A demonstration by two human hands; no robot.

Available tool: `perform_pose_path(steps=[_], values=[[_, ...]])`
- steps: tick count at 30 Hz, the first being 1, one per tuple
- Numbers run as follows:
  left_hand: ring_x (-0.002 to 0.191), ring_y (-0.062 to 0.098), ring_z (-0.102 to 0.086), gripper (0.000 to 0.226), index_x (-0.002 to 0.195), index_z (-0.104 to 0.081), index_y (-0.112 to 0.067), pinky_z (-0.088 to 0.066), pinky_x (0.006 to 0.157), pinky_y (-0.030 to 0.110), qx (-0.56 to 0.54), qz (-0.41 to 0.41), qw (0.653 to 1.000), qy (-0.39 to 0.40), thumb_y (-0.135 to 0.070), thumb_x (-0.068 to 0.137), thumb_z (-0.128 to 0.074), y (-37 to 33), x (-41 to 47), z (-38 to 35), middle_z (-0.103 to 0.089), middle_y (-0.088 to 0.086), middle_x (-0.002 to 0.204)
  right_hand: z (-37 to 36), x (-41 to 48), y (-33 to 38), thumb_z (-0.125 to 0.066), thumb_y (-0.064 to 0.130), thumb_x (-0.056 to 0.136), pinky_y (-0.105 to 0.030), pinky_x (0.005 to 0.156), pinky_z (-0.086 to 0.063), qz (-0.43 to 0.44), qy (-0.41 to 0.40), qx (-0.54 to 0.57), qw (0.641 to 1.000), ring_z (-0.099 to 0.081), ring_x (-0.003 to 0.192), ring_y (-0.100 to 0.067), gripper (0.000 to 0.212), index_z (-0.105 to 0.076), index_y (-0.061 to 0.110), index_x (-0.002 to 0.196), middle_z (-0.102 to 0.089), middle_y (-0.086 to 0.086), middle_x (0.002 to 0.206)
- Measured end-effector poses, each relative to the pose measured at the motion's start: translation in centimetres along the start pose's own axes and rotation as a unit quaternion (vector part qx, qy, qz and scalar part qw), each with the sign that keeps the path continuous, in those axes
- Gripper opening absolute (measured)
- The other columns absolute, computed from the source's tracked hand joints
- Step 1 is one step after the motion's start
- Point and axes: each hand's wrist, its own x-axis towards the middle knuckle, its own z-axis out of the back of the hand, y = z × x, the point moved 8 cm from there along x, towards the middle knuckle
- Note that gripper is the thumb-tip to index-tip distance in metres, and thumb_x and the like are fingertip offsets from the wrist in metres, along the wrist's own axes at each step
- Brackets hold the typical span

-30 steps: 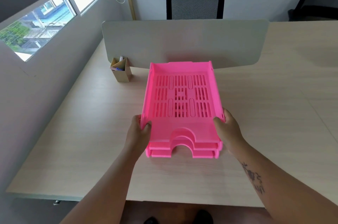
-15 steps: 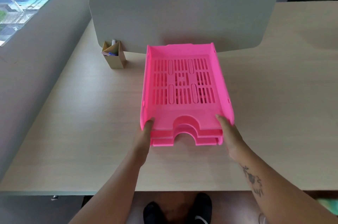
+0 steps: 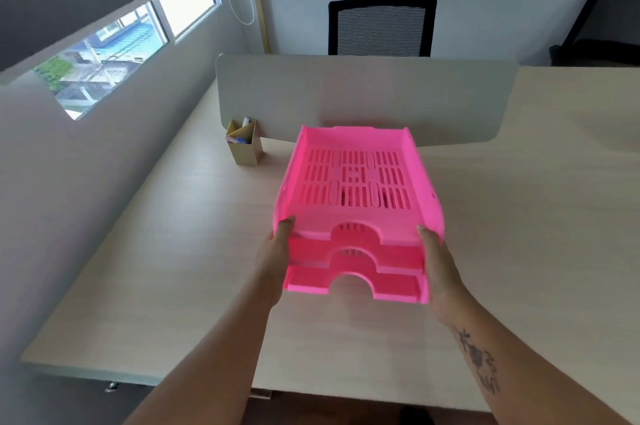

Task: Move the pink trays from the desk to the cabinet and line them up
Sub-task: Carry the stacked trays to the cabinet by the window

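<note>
Fingers of the left hand (image 3: 275, 253) and right hand (image 3: 437, 263) clamp the two sides of the stack of pink trays (image 3: 356, 213), which sits between them at centre frame over the pale bench (image 3: 173, 251). A cardboard pen holder (image 3: 244, 146) stands toward the upper left, against the grey divider (image 3: 363, 95).

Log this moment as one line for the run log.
stage: lifting | item: stack of three pink trays | hands: left, right gripping sides | place: above desk

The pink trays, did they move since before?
Yes. The pink trays have come up off the desk at the near end, their front edge now nearer the person, farther from the divider panel.
</note>
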Motion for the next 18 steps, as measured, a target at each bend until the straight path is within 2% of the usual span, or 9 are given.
perform_pose_path(steps=[3, 8, 11, 14, 18], values=[[0.094, 0.039, -0.072, 0.064, 0.110, -0.068, -0.017, -0.055, 0.086, 0.062, -0.006, -0.003, 0.998, -0.058, -0.065, 0.070, -0.053, -0.3, -1.1, -0.4, -0.074, 0.019, 0.105, 0.8, 1.1, -0.8, -0.056, 0.073, 0.066, -0.059, 0.091, -0.052, -0.002, -0.010, -0.003, 1.000, -0.069, 0.099, -0.035, 0.067, -0.064, 0.030, 0.117, -0.072, -0.013, 0.108], [0.093, 0.042, -0.071, 0.059, 0.100, -0.069, -0.015, -0.053, 0.088, 0.064, -0.036, 0.005, 0.989, -0.142, -0.064, 0.071, -0.056, 0.0, -3.0, -1.1, -0.074, 0.021, 0.101, 1.2, 1.4, 0.9, -0.054, 0.070, 0.066, -0.060, 0.085, -0.055, 0.002, 0.031, -0.013, 0.999, -0.068, 0.097, -0.038, 0.062, -0.064, 0.028, 0.112, -0.071, -0.015, 0.105], [0.091, 0.042, -0.071, 0.045, 0.093, -0.069, -0.016, -0.053, 0.087, 0.064, -0.060, 0.002, 0.981, -0.183, -0.057, 0.083, -0.054, 0.2, -5.1, -1.6, -0.075, 0.020, 0.096, 1.4, 1.8, 2.3, -0.052, 0.071, 0.066, -0.060, 0.081, -0.056, -0.003, 0.070, -0.039, 0.997, -0.069, 0.094, -0.039, 0.061, -0.065, 0.030, 0.109, -0.071, -0.015, 0.103], [0.090, 0.042, -0.072, 0.050, 0.093, -0.070, -0.017, -0.052, 0.089, 0.064, -0.082, 0.005, 0.971, -0.227, -0.062, 0.078, -0.055, 1.1, -7.4, -0.2, -0.076, 0.019, 0.095, 0.1, 1.2, 2.8, -0.052, 0.072, 0.068, -0.059, 0.082, -0.056, 0.001, 0.102, -0.065, 0.993, -0.069, 0.094, -0.037, 0.054, -0.064, 0.037, 0.107, -0.070, -0.012, 0.105], [0.095, 0.040, -0.070, 0.045, 0.095, -0.068, -0.016, -0.050, 0.095, 0.060, -0.118, -0.003, 0.950, -0.289, -0.057, 0.088, -0.052, 1.3, -11.4, 3.3, -0.075, 0.018, 0.099, -3.8, -0.8, 2.8, -0.049, 0.073, 0.069, -0.058, 0.078, -0.057, 0.021, 0.150, -0.100, 0.983, -0.069, 0.091, -0.035, 0.048, -0.063, 0.039, 0.101, -0.069, -0.012, 0.103]])
